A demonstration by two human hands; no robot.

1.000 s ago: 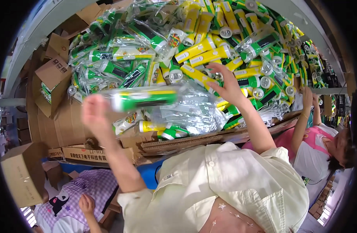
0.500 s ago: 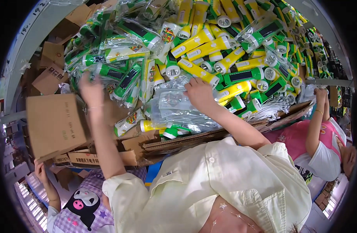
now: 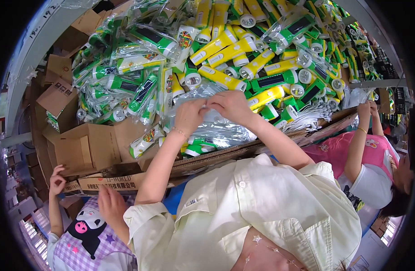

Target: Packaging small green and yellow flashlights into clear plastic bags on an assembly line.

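Note:
My left hand (image 3: pixel 189 117) and my right hand (image 3: pixel 231 106) meet over a pile of clear plastic bags (image 3: pixel 227 132). The fingers of both are pinched together at the upper edge of a bag, and their tips nearly touch. Just beyond them lie loose yellow and green flashlights (image 3: pixel 222 78), some with dark solar panels on the side. To the left is a heap of flashlights in clear bags (image 3: pixel 142 92). A bundle of white cables (image 3: pixel 312 117) rests to the right of my right hand.
A cardboard edge (image 3: pixel 234 156) runs along the near side of the heap. Open cardboard boxes (image 3: pixel 87 147) stand at the left, near a co-worker's hands (image 3: pixel 58 179). Another co-worker's hands (image 3: pixel 366 109) hold a clear bag at the right. Grey metal posts (image 3: pixel 24 67) frame the bench.
My left hand has come right from the bagged flashlights to the plastic bags beside my right hand. The left co-worker has let go of the cardboard box, which has tipped away.

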